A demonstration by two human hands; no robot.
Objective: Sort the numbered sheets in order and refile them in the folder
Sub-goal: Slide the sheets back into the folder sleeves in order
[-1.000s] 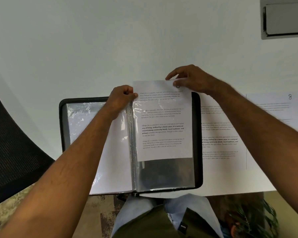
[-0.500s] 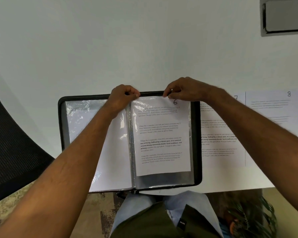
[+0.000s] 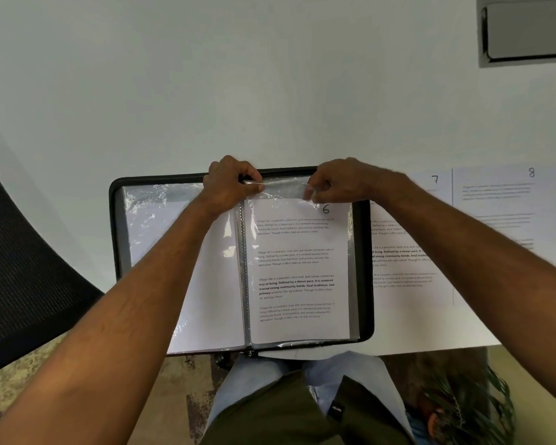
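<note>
Both hands pinch the top edge of a clear plastic sleeve (image 3: 297,271) at mid-frame: the left hand (image 3: 228,184) near the spine, the right hand (image 3: 337,184) at the sleeve's right corner. Sheet 6 (image 3: 299,284) sits inside that sleeve in the open black folder (image 3: 365,268) on the white table (image 3: 270,91). Sheet 7 (image 3: 411,245) and sheet 8 (image 3: 501,220) lie just right of the folder.

A white table (image 3: 270,91) fills most of the view, its near edge curving away on the left, where a black mesh chair (image 3: 23,277) stands beside it. A grey tray-like panel (image 3: 527,30) sits at the far right corner. Below the table edge show a patterned brownish floor (image 3: 180,390), the person's light trousers and olive shirt (image 3: 289,412), and a leafy plant (image 3: 463,399).
</note>
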